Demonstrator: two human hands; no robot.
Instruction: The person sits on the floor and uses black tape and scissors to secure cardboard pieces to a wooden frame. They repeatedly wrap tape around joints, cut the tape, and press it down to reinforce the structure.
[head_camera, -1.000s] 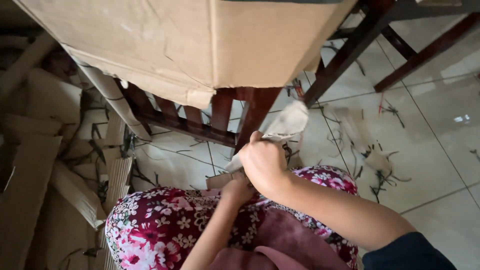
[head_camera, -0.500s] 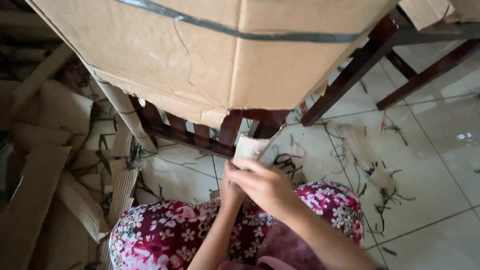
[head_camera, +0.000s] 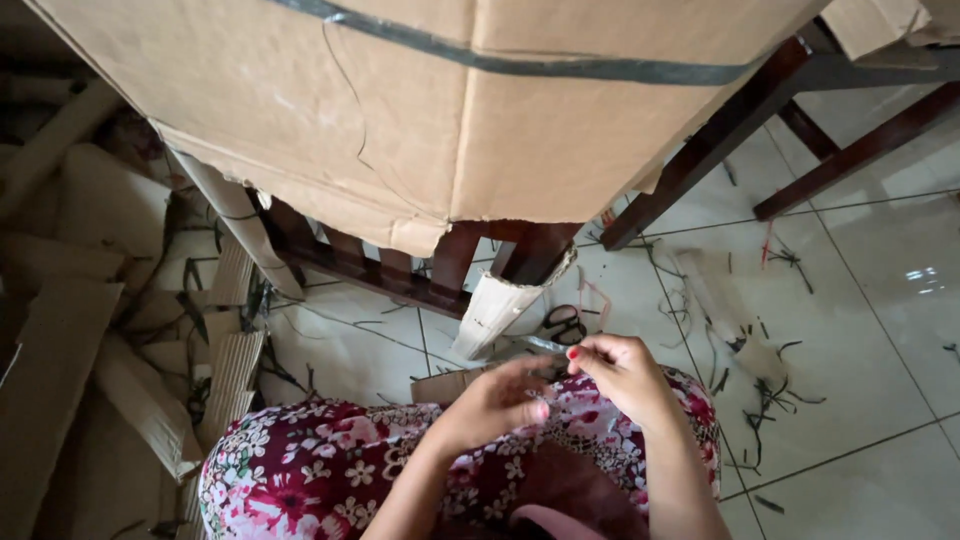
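Note:
My left hand (head_camera: 488, 405) and my right hand (head_camera: 625, 375) are close together over my knee, which is covered in red floral cloth (head_camera: 330, 470). My right hand's fingertips are pinched together and I see nothing between them. I see my left hand from the back with its fingers curled, so its palm is hidden. A short strip of corrugated cardboard (head_camera: 495, 310) leans against the dark wooden chair leg (head_camera: 535, 250), just beyond my fingers and apart from them. Black-handled scissors (head_camera: 565, 325) lie on the tiles beside it. A flat cardboard piece (head_camera: 440, 385) lies under my left hand.
A large cardboard box (head_camera: 400, 110) with a dark tape line rests on the wooden chair frame (head_camera: 370, 270) overhead. Cardboard rolls and scraps (head_camera: 120, 330) are piled on the left. Thin trimmings litter the white tiled floor (head_camera: 850, 330) at right.
My right hand has let go of the cardboard strip, which now leans on the chair leg. Both hands have drawn back to my knee. The view has tilted up toward the box.

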